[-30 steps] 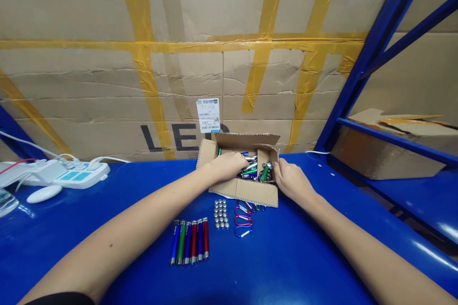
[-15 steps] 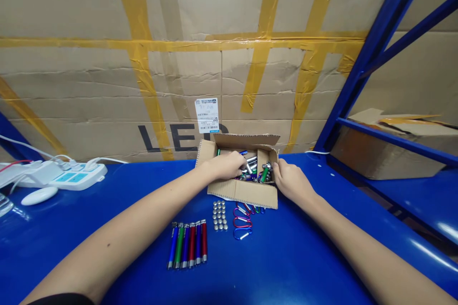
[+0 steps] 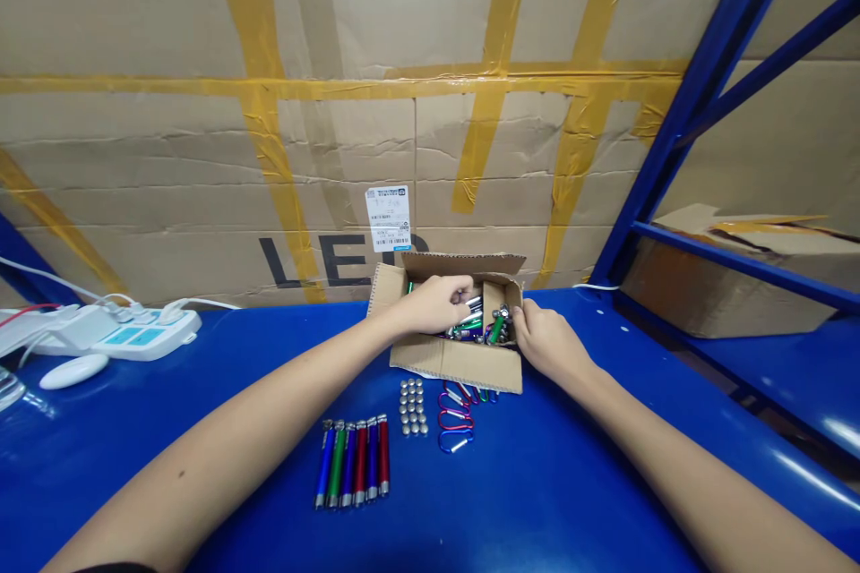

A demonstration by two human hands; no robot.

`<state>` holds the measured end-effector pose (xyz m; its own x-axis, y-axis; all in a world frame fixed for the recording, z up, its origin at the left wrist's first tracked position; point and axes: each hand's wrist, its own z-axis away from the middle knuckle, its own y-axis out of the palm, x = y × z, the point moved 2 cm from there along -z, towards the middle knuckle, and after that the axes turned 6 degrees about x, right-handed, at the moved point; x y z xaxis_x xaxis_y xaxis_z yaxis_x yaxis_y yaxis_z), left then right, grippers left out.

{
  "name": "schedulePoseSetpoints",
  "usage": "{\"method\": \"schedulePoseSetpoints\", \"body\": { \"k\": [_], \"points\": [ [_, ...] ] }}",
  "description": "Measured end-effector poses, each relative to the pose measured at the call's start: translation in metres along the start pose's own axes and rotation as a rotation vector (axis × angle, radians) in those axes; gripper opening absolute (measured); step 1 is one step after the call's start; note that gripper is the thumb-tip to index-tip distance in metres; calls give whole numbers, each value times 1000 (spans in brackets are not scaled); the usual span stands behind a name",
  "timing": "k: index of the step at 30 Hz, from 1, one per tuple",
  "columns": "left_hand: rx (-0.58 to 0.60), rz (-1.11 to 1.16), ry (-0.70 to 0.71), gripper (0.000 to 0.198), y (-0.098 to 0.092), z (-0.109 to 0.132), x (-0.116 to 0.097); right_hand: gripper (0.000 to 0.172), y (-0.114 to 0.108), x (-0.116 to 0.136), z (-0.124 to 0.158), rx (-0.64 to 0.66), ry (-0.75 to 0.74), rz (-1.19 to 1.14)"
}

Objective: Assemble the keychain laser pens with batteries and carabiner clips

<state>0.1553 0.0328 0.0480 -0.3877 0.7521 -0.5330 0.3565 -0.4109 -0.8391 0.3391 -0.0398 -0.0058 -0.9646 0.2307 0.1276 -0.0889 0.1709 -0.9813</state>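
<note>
Coloured metal tubes (image 3: 353,463) lie in a row on the tabletop (image 3: 524,483), nearer and left of both hands, long axes running away from the person, with silver discs (image 3: 413,406) and carabiners (image 3: 455,416) between them and the hands. Farther out, the left hand (image 3: 440,303) curls over loose tubes (image 3: 472,324) lying at mixed angles inside a small open cardboard box (image 3: 457,360), whether pinching one I cannot tell, while the right hand (image 3: 547,338) pinches its right wall; the step looks like picking through the contents, the next move probably calling for a firm fingertip hold and a steady box.
</note>
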Motion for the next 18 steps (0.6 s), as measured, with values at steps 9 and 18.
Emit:
{"method": "schedulePoseSetpoints", "body": {
  "k": [9,18],
  "points": [
    [253,-512,53,8,34,-25,-17,33,1,1,0,-12,-5,14],
    [292,-545,14,13,37,-32,-26,33,2,0,0,-14,-13,22]
  ]
}}
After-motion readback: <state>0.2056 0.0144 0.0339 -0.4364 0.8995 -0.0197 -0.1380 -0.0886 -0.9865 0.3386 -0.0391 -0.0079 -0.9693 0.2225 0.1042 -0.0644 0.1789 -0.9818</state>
